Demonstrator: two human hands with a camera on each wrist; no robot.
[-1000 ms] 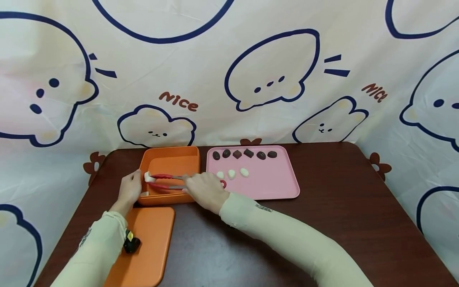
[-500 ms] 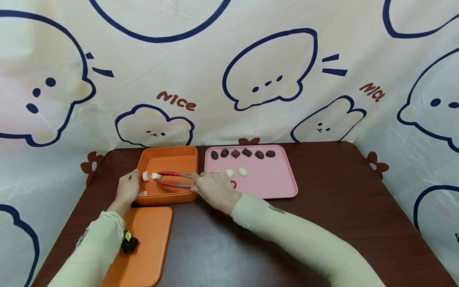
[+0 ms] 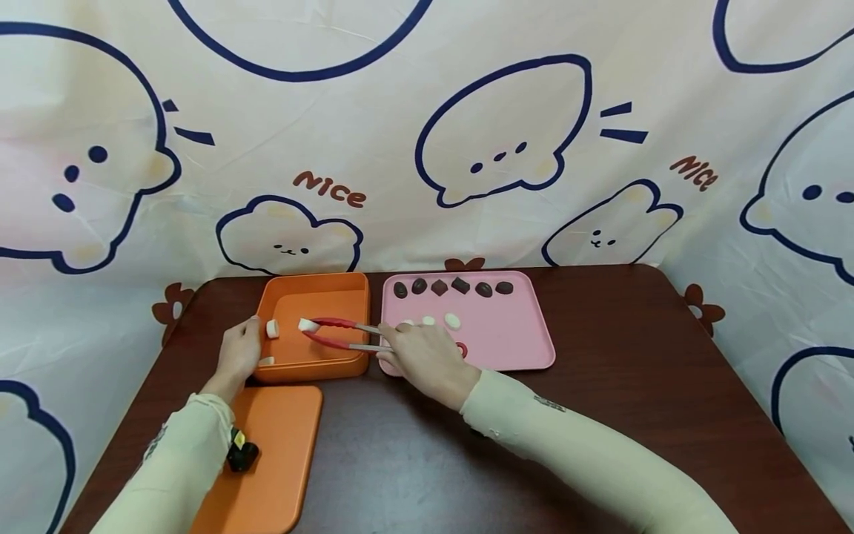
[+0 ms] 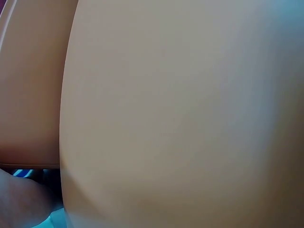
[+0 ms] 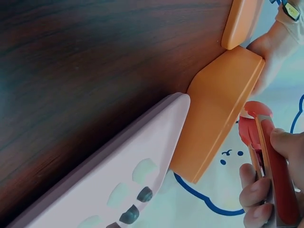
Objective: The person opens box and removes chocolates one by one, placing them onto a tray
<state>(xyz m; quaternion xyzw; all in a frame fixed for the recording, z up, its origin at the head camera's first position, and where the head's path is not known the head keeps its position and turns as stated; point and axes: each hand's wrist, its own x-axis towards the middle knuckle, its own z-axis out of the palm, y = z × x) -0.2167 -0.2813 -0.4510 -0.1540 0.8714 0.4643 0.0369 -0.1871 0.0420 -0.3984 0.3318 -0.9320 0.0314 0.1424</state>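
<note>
Red-tipped tongs point(image 3: 336, 322) are in my right hand point(image 3: 427, 360), which grips their handle. Their tips pinch a white chocolate-like piece point(image 3: 308, 325) over the orange box point(image 3: 310, 368). Two other white pieces, one upright point(image 3: 272, 328) and one lower point(image 3: 267, 361), lie by the box's left wall. With my left hand point(image 3: 239, 352) I hold that wall from outside. At right, the pink tray point(image 3: 500, 337) bears a row of dark chocolates point(image 3: 439, 287) and three white ovals point(image 3: 452, 321), partly hidden by my right hand. The right wrist view shows curled fingers point(image 5: 256, 199) on the tongs.
An orange lid point(image 3: 287, 452) lies flat in front of the box, beneath my left forearm. A black device point(image 3: 242, 454) is at the left wrist. Brown tabletop point(image 3: 600, 356) extends right of the tray. A printed cloth point(image 3: 400, 230) hangs behind the table.
My right hand has moved right with the tongs, bringing the white piece from the box's left wall toward its middle. My left hand has stayed on the box.
</note>
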